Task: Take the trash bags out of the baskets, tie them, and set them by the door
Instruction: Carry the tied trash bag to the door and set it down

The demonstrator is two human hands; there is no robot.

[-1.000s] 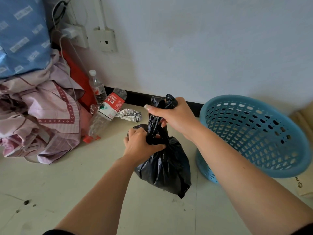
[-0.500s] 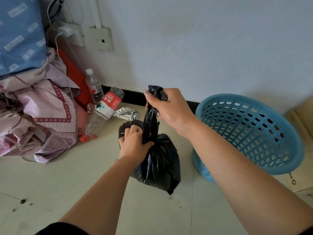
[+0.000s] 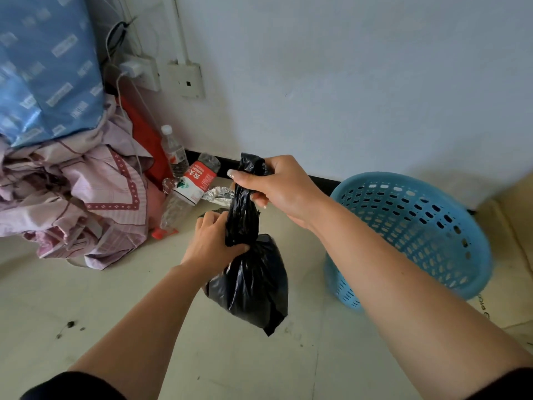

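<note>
Closest in, gripping the black trash bag (image 3: 253,284) low on its gathered neck with the left hand (image 3: 215,241), fingers and thumb curled round the plastic just above the bulge. Likely done to pin the contents down and give the knot a fixed point. Hanging clear of the floor (image 3: 129,298) and already out of its basket, neck not yet knotted.

Just beyond, pulling the top of that neck upward with the right hand (image 3: 277,186), fist wrapped round the twisted end. Apparently meant to draw the plastic taut into a rope fit for tying.

To the right, near the bag, a blue basket (image 3: 418,232), seemingly tilted, with no liner visible inside.

Farther left, along the wall (image 3: 346,82): a plastic bottle (image 3: 190,192) lying down, a crumpled foil scrap (image 3: 219,196), a heap of pink cloth (image 3: 72,197). No door in view, so the carrying yet to come.
</note>
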